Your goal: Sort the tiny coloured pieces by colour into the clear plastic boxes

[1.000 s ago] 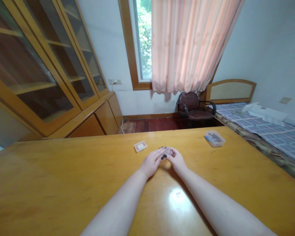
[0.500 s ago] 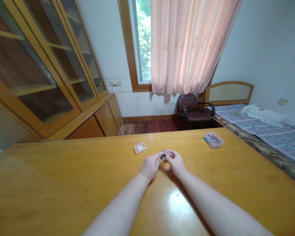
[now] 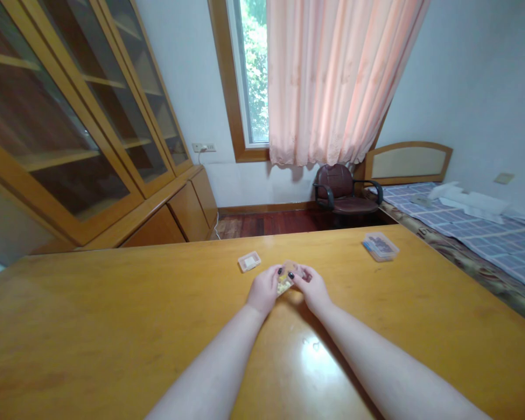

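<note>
Between my two hands is a small clear plastic box (image 3: 284,286) with pale yellow bits inside, held just above the wooden table (image 3: 135,326). My left hand (image 3: 263,290) is closed on its left side, thumb at the top edge. Gripping it from the right, my right hand (image 3: 312,287) has its thumb on the front, with dark polish on the nail. The fingers behind the box are mostly hidden. Beyond my left hand lies another small clear box (image 3: 249,262) with a white patch in it.
Near the table's far right corner sits a larger clear plastic box (image 3: 380,247) with dark contents and a blue part. A maroon armchair (image 3: 341,189) stands past the far edge. Glass-door cabinets (image 3: 109,116) line the left; a bed (image 3: 464,210) adjoins the right.
My left hand has shifted slightly left, away from the right thumb. More of the box and its yellow contents now shows between the hands.
</note>
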`<move>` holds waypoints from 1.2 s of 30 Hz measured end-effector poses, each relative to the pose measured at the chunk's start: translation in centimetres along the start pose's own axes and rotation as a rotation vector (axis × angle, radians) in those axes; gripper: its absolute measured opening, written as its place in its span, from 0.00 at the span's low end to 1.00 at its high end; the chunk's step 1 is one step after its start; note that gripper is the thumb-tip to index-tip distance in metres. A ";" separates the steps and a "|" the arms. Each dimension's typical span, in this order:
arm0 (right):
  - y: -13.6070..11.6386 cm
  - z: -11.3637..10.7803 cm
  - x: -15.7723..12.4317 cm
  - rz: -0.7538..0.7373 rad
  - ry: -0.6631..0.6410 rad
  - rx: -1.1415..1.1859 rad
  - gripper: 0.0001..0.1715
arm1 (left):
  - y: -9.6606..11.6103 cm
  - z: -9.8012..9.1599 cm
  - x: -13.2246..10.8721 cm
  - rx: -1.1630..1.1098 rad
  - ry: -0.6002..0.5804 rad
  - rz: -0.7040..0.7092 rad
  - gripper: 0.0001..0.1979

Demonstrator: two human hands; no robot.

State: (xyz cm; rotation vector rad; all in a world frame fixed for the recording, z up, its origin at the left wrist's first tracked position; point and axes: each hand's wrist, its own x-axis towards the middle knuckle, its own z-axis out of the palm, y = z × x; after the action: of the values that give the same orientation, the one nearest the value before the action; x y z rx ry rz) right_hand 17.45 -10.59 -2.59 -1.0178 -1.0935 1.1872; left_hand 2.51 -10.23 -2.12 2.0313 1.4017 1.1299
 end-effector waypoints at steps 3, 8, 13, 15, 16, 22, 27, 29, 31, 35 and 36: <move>0.3 -0.1 0.3 0.007 -0.014 0.035 0.25 | -0.3 0.1 0.1 -0.041 -0.008 0.015 0.16; 0.8 -0.6 0.5 -0.062 -0.051 0.084 0.29 | -1.5 -0.1 0.5 -0.095 0.025 -0.001 0.16; 0.9 -1.1 0.7 -0.110 -0.091 0.086 0.35 | -2.1 -0.3 0.8 0.009 0.049 -0.002 0.16; 0.8 -1.3 1.0 -0.115 -0.078 0.078 0.37 | -2.0 -0.2 0.8 0.049 0.054 0.006 0.16; 0.8 -1.4 1.1 -0.121 -0.073 0.072 0.37 | -2.0 -0.1 0.9 0.063 0.055 0.012 0.15; 0.5 -2.0 1.4 -0.201 -0.091 0.024 0.35 | -2.0 0.2 0.8 0.039 0.069 0.011 0.13; 0.2 -2.4 1.3 -0.195 -0.083 -0.017 0.29 | -2.5 0.2 0.8 0.037 0.105 -0.026 0.13; 0.3 -2.5 1.4 -0.190 -0.080 -0.038 0.28 | -2.7 0.2 0.8 0.054 0.119 -0.053 0.13; 0.5 -2.5 1.5 -0.190 -0.079 -0.057 0.27 | -2.9 0.2 0.8 0.075 0.125 -0.068 0.14; 1.1 -2.6 1.6 -0.220 -0.074 -0.092 0.26 | -2.8 0.2 0.8 0.114 0.126 -0.074 0.13; 1.3 -2.7 1.7 -0.233 -0.079 -0.103 0.26 | -2.7 0.1 0.7 0.124 0.123 -0.070 0.14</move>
State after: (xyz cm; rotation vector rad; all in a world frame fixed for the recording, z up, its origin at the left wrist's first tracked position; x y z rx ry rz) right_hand 19.96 -8.87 -4.20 -0.8998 -1.3092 0.9982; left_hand 1.23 -8.48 -3.84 2.0079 1.6279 1.1825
